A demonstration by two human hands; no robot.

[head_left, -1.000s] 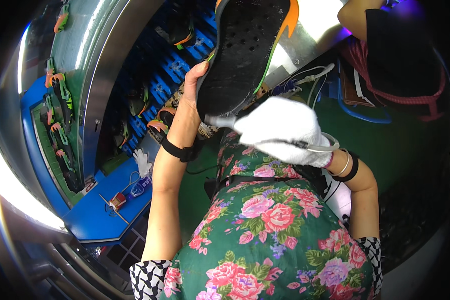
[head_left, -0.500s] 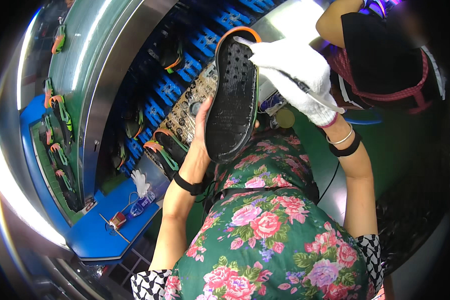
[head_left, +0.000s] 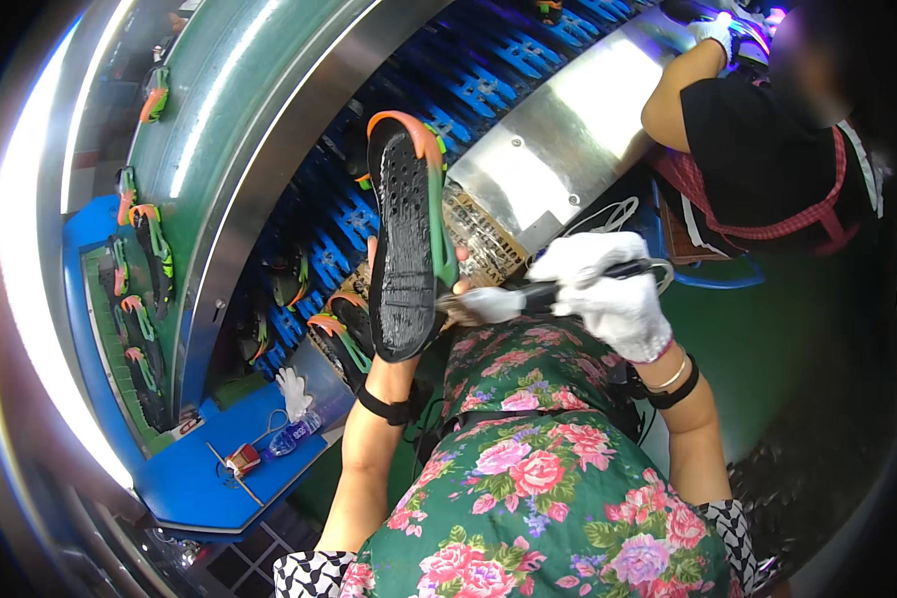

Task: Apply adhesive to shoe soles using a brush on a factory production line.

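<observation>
Conveyor point(head_left: 478, 90) at twelve; left hand point(head_left: 460, 286) grips shoe sole point(head_left: 404, 239); right hand point(head_left: 608, 294) clasps brush point(head_left: 495, 305), shifted heelward, apparently working sidewall point(head_left: 438, 204).

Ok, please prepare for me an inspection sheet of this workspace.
Surface: blue shelf at lower left; metal panel beyond the hands.
Job's things: black shoe with orange and green trim, glossy face showing; brush at its lower right edge, contact unclear.
Clutter: white glove, bottle and red item at the shelf.
Grippers: left hand holds the shoe from behind; gloved right hand grips the brush.
Cables: pale cable near the panel; ends unclear.
Surroundings: co-worker at upper right.
</observation>
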